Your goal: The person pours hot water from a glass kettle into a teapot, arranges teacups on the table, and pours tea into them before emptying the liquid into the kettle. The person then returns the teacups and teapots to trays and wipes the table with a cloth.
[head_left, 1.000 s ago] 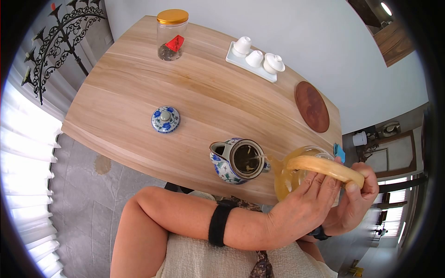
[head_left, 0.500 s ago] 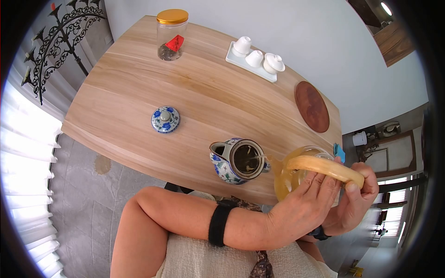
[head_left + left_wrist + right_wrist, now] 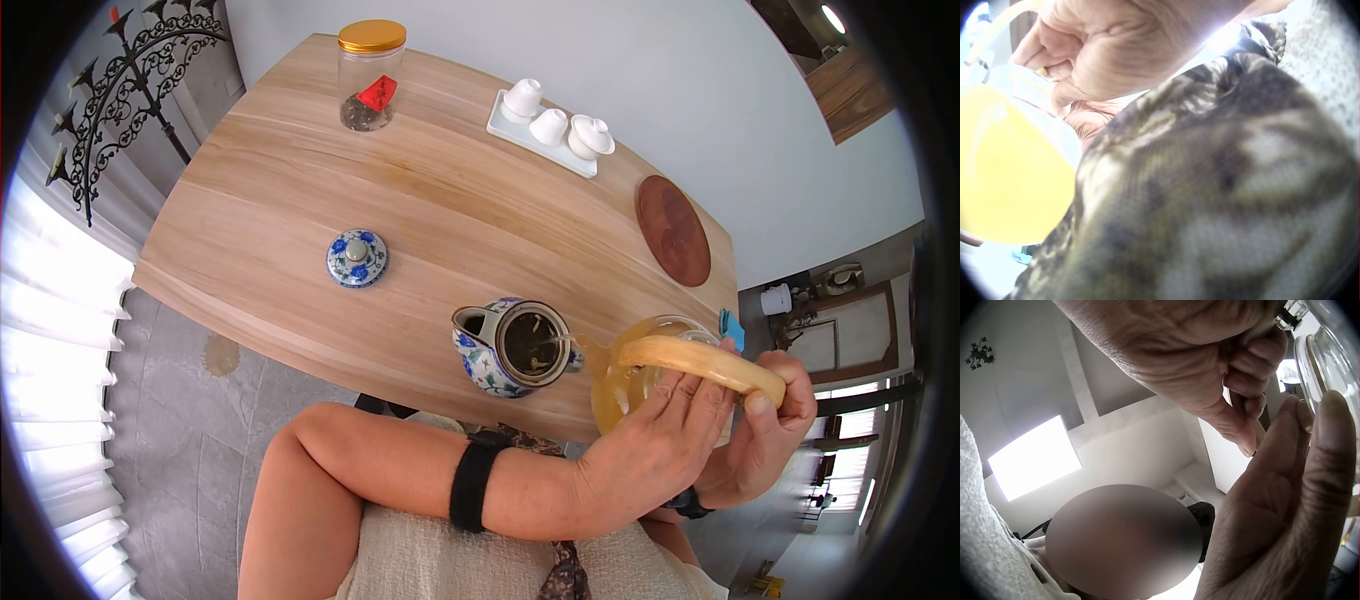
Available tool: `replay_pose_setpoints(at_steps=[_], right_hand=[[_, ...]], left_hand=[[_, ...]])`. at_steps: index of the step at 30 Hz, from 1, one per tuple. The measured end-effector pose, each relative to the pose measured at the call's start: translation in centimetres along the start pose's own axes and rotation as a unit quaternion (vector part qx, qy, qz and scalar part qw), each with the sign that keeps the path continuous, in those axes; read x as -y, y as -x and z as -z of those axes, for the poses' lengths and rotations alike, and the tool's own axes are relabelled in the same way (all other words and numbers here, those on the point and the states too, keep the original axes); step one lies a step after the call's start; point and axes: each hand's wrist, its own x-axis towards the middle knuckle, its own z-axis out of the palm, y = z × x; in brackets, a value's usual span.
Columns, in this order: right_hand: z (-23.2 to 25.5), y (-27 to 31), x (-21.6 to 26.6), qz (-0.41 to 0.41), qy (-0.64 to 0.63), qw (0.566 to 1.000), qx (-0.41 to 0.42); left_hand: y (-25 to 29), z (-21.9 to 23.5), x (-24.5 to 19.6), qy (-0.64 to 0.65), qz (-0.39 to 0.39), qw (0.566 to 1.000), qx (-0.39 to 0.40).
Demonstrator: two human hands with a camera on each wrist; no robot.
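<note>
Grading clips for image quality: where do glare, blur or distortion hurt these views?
Head: the table looks bowed, corners black, the curtain glaring white. Left wrist: the patterned cloth is blurred, the glass pot washed out. Right wrist: the ceiling light is blown out, an oval patch blurred.

The left hand (image 3: 650,450) hid, behind its fingers, part of the round clear-glass pot of yellow liquid (image 3: 607,400). In the left wrist view, the left edge cropped that pot; below the fingers, brown-and-cream patterned cloth (image 3: 1210,187) was blurred.
</note>
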Motion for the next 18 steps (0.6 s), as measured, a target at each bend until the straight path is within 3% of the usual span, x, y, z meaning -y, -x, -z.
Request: replay_pose_setpoints(at_steps=[8,18], right_hand=[[-0.04,-0.04,0.12,-0.003,0.047,0.999,0.006],[0.17,0.01,-0.08,0.002,0.012,1.0,0.004]], left_hand=[[0.01,0.0,-0.01,0.0,-0.002,1.0,0.008],[0.0,0.0,-0.05,-0.001,0.003,1.0,0.002]])
